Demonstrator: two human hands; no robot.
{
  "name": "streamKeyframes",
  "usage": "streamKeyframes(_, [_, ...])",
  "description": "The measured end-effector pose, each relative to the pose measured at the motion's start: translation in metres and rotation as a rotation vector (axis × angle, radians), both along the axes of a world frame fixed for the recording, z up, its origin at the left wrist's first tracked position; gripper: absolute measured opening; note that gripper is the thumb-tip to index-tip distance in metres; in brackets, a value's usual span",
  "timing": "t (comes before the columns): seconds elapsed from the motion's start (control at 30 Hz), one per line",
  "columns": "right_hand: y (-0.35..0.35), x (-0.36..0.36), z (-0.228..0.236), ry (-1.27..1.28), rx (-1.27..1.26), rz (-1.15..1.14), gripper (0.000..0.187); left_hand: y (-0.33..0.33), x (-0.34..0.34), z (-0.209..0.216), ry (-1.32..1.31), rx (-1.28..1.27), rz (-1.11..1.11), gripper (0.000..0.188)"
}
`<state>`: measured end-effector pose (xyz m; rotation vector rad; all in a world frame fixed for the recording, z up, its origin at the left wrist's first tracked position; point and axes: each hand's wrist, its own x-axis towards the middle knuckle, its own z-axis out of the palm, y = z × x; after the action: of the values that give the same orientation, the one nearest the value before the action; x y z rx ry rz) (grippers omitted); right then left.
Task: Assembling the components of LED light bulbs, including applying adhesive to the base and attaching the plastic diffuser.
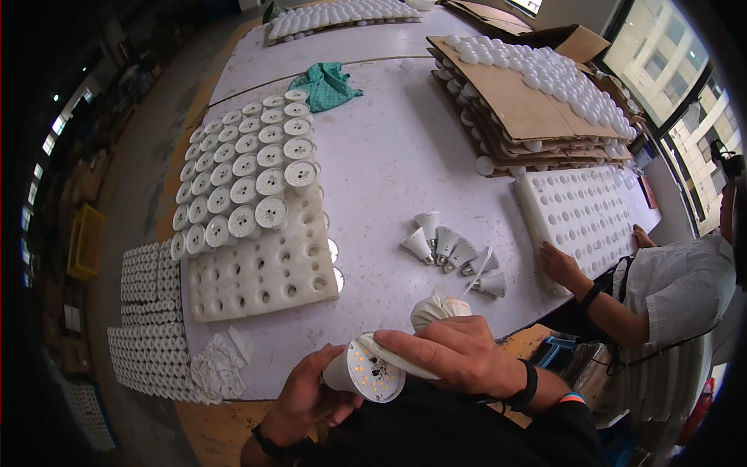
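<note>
My left hand point(311, 393) is closed around the white cone-shaped housing of an LED bulb point(375, 370). The bulb has no dome, so its round board with yellow chips faces up. My right hand point(467, 354) grips a soft white bag point(437, 309), twisted and gathered above the fingers. Its tapered white end reaches the bulb's rim, beside my extended index finger. My palm hides part of the bag. Just beyond the bag, several white bulb housings point(445, 243) lie on their sides on the table.
On the left, a white foam tray point(257, 284) holds rows of upright domeless bulbs point(245, 165). A teal cloth point(327, 86) lies beyond it, a crumpled white cloth point(218, 368) nearer. At right, another person's hands hold a holed tray point(580, 210) below cardboard layers point(498, 93) bearing white domes.
</note>
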<state>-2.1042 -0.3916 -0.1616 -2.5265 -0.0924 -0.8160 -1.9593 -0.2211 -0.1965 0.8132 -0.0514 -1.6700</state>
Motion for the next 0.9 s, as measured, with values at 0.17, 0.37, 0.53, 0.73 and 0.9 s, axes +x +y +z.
streamKeyframes(0.17, [0.001,-0.003,0.0,0.005,-0.019,-0.005,0.051,-0.001,-0.002,0.001,-0.011,-0.015,0.0,0.046])
streamKeyframes(0.37, [0.002,-0.006,-0.001,-0.028,-0.037,-0.036,0.046,0.005,0.0,-0.011,0.039,-0.049,-0.022,0.047])
streamKeyframes(0.53, [0.002,-0.006,0.0,0.007,-0.017,-0.043,0.033,0.011,0.002,-0.008,-0.103,-0.134,0.09,0.05])
streamKeyframes(0.73, [0.002,-0.006,-0.001,0.028,0.015,-0.053,0.023,0.009,-0.003,0.004,-0.248,-0.233,0.219,0.046])
streamKeyframes(0.9, [0.002,-0.006,-0.004,0.034,0.046,-0.05,0.023,0.012,-0.003,0.006,-0.267,-0.24,0.27,0.038])
